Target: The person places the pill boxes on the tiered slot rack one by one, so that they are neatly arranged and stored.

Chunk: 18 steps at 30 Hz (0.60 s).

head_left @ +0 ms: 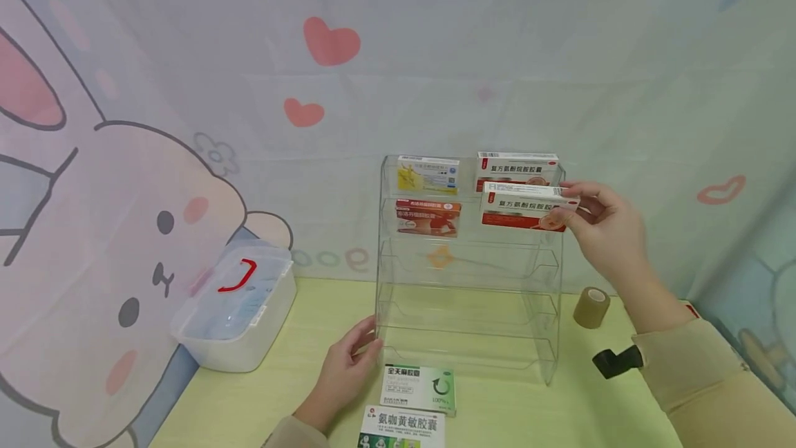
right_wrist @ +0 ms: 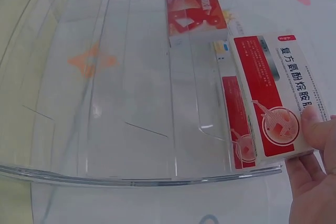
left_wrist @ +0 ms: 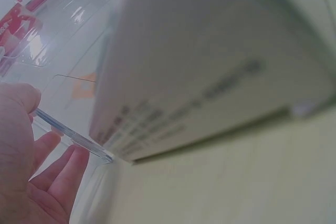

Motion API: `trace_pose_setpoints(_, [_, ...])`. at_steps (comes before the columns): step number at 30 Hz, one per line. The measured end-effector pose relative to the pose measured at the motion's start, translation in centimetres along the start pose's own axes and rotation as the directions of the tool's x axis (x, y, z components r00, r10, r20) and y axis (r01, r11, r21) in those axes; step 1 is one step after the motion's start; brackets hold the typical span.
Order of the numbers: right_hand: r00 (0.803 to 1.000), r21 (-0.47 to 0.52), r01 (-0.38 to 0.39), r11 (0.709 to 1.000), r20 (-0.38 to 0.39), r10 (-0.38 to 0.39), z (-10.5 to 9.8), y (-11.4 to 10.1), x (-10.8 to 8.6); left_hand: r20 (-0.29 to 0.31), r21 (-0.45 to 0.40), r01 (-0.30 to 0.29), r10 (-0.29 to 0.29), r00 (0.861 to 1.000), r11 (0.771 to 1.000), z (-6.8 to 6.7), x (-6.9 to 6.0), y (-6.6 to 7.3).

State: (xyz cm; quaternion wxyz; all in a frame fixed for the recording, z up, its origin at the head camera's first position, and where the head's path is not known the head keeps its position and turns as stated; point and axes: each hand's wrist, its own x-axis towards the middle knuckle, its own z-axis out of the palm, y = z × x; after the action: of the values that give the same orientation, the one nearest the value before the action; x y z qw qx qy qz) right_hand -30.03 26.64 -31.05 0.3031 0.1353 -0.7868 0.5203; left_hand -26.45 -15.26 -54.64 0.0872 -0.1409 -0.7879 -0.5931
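My right hand (head_left: 606, 227) pinches a white-and-red medicine box (head_left: 519, 208) by its right end, between thumb and fingers. It is in front of the upper right of a clear tiered display rack (head_left: 466, 306). Behind it, a like box (head_left: 516, 166) stands in the top tier, partly covered. My left hand (head_left: 348, 365) grips the rack's lower left side panel, thumb on one face and fingers on the other in the left wrist view. A yellow-and-white box (head_left: 429, 175) sits top left, with a red box (head_left: 428, 218) one tier below.
A green-and-white box (head_left: 418, 388) and another white box (head_left: 404, 427) lie before the rack. At left is a lidded white bin with a red handle (head_left: 233, 316). A brown tape roll (head_left: 591, 308) and a black object (head_left: 616, 362) are at right.
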Motion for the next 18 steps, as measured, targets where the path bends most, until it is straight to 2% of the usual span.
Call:
trace_pose_setpoints(7, [0.998, 0.041, -0.038, 0.998, 0.048, 0.036, 0.4, -0.2, 1.8, -0.003, -0.002, 0.006, -0.006, 1.0, 1.0, -0.1, 0.0, 0.1])
trace_pose_setpoints(12, [0.997, -0.016, -0.047, 0.999, 0.058, 0.047, 0.8, 0.2, 2.0, -0.001, 0.001, 0.009, -0.009, 1.0, 1.0, 0.0, -0.1, -0.1])
trace_pose_setpoints(18, [0.997, -0.035, -0.049, 0.998, 0.063, 0.051, 1.2, 0.7, 2.4, -0.001, 0.002, -0.001, 0.001, 1.0, 1.0, 0.0, 0.0, -0.2])
